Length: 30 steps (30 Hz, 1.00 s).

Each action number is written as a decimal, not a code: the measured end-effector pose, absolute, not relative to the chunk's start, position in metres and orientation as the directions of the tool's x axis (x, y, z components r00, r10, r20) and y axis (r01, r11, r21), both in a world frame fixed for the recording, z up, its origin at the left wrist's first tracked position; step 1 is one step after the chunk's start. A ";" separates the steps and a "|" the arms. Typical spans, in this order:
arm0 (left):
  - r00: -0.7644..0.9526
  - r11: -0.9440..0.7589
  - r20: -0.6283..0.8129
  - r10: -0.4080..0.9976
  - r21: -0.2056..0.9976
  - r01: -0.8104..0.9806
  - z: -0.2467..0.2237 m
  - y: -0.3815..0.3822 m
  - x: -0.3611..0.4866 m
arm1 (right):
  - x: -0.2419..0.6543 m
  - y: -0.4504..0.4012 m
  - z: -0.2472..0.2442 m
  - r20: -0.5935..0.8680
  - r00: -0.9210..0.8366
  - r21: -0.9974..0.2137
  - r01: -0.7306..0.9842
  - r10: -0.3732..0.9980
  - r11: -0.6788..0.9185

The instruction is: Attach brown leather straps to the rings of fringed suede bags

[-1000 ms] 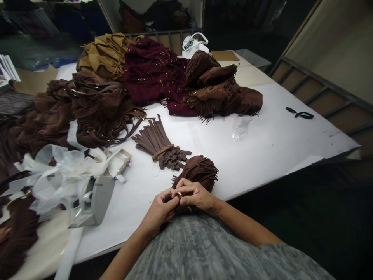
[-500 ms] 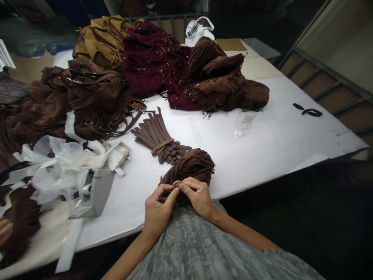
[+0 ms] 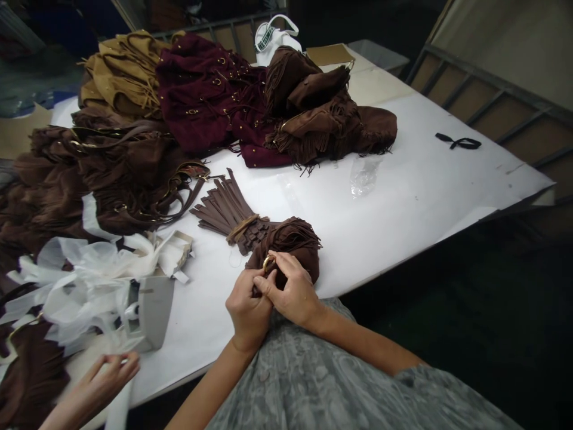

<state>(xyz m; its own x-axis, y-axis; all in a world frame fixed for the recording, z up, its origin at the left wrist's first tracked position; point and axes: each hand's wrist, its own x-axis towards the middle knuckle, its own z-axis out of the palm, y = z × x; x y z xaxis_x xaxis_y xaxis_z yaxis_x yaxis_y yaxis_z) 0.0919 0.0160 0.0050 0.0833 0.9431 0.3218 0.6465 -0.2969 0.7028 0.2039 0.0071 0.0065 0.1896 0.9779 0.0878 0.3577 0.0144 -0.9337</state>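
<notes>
A dark brown fringed bag (image 3: 298,239) lies bunched at the table's near edge, against my body. My left hand (image 3: 248,307) is closed on its brown material, at the left side. With fingertips and thumb, my right hand (image 3: 295,292) pinches around a gold metal ring (image 3: 268,261) on the bag. The two hands touch at the thumbs, and they hide most of what lies between them. Just beyond the bag rests a bundle of brown straps (image 3: 233,209), tied round with a band.
Brown bags (image 3: 111,161), a maroon bag (image 3: 201,101) and a tan bag (image 3: 120,71) heap across the back. White strips (image 3: 80,275) tangle over a grey tape dispenser (image 3: 154,310). Another person's hand (image 3: 110,373) reaches in at lower left. A black strap (image 3: 459,141) lies far right.
The gold ring now stands more upright, and my right hand has shifted over toward my left. My left hand has closed further. The other person's hand has come toward the tape dispenser.
</notes>
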 end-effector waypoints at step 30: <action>-0.109 0.044 0.024 0.994 0.817 0.575 -0.002 0.013 0.087 | 0.195 0.015 -0.009 0.116 0.142 -0.904 0.425 0.983 0.046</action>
<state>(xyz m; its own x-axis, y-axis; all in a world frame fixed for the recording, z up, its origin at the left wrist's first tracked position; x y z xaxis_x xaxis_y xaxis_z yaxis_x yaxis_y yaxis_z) 0.0868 0.0125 -0.0022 -0.1094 0.9937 0.0238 0.5753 0.0438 0.8168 0.1954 0.0148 -0.0094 0.1417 0.9831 0.1161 0.4246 0.0456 -0.9043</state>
